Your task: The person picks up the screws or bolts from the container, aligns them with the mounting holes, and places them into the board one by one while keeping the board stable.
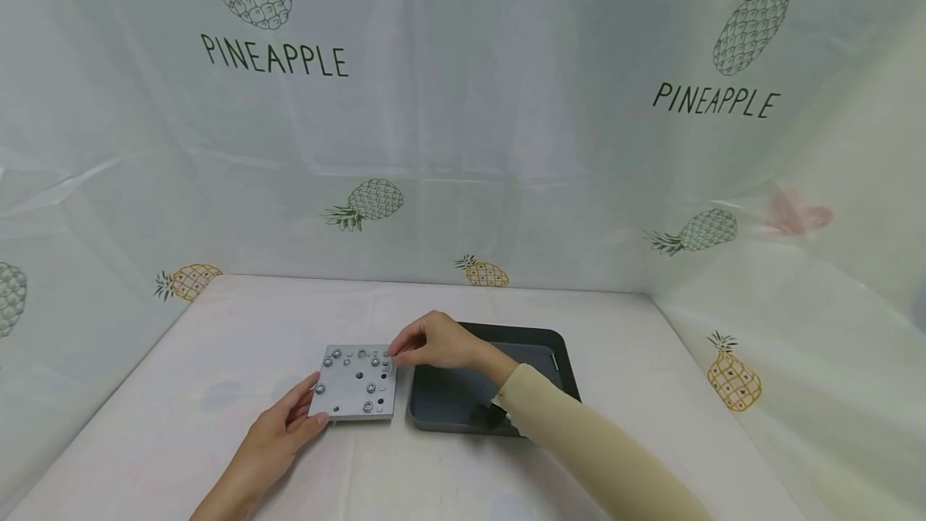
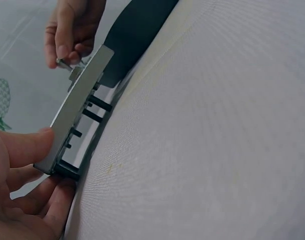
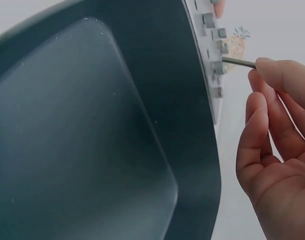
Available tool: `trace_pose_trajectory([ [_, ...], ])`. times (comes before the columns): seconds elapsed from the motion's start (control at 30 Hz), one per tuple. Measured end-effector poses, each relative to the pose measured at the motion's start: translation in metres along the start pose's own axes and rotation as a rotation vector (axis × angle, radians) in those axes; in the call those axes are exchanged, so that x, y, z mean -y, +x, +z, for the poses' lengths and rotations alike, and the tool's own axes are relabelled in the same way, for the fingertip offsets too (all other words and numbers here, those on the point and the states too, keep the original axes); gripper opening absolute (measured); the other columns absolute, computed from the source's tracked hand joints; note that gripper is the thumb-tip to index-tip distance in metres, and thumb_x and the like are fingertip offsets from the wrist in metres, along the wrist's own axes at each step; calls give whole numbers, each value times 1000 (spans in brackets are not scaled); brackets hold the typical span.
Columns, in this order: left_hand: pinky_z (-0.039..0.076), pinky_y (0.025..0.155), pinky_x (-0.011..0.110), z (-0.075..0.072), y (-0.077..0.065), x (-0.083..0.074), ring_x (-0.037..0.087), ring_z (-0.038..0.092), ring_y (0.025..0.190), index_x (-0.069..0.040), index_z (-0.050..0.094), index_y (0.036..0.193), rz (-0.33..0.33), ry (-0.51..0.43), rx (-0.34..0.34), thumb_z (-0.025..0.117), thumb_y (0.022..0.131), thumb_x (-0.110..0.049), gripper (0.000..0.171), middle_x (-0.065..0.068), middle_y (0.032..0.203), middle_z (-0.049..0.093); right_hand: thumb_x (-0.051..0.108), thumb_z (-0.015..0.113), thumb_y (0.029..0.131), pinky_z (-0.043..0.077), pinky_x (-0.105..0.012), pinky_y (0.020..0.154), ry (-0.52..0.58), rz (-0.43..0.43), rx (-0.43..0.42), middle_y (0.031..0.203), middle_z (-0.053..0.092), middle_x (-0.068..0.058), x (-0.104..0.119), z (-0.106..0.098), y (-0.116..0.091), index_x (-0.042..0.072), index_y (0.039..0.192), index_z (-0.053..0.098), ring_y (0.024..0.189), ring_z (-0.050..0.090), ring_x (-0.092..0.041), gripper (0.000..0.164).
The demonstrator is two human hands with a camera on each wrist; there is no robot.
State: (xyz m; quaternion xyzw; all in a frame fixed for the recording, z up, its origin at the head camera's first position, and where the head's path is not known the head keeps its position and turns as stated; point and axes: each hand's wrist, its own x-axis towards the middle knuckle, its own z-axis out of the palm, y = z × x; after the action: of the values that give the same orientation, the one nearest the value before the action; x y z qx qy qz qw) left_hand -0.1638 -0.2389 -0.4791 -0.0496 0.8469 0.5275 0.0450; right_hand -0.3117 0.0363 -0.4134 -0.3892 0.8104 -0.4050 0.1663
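A silver metal plate (image 1: 343, 396) with several socket-head screws and bare holes lies on the table. My left hand (image 1: 271, 432) grips its left edge, the thumb near the front corner. Dark screw shanks (image 2: 100, 103) stick out below the plate in the left wrist view. My right hand (image 1: 444, 342) is over the plate's far right corner. Between thumb and finger it pinches a thin metal hex key (image 3: 240, 62), whose tip meets a screw head (image 3: 220, 68). Fingers hide the key in the head view.
Right of the plate stands a dark grey tray (image 1: 463, 428), partly covered by the right forearm and its pale yellow sleeve (image 1: 579, 432). A small dark item (image 1: 492, 415) lies in it, half hidden. A pineapple-print curtain (image 1: 463, 127) hangs behind the white-covered table.
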Motion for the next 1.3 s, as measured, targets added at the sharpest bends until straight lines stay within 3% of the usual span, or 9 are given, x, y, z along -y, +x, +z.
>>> trace_pose_trajectory([
  [0.67,47,115,35,2,1,-3,37,51,146,-10,31,168,-8,10,-5,70,105,-25,76,27,160,47,9,82,94,58,-16,75,-51,-13,19,98,80,9,5,11,9,10,106,84,81,69,0,12],
  [0.8,48,115,34,1,1,-2,37,51,146,-10,31,168,-11,12,-7,71,105,-25,76,27,160,47,9,82,95,58,-16,75,-62,-18,29,98,81,7,5,11,10,9,107,84,82,69,1,12],
  [1.03,50,113,29,0,1,0,35,52,145,-10,31,168,-6,-2,-6,71,104,-23,77,26,160,47,11,82,95,57,-15,74,-103,-33,47,90,76,19,-1,16,15,12,105,84,79,67,2,11],
  [1.3,51,111,24,1,1,1,35,52,145,-11,31,168,2,-12,-5,71,104,-22,76,26,160,48,9,82,94,59,-16,74,-103,-20,52,89,78,15,-3,19,16,14,103,85,80,69,3,11],
])
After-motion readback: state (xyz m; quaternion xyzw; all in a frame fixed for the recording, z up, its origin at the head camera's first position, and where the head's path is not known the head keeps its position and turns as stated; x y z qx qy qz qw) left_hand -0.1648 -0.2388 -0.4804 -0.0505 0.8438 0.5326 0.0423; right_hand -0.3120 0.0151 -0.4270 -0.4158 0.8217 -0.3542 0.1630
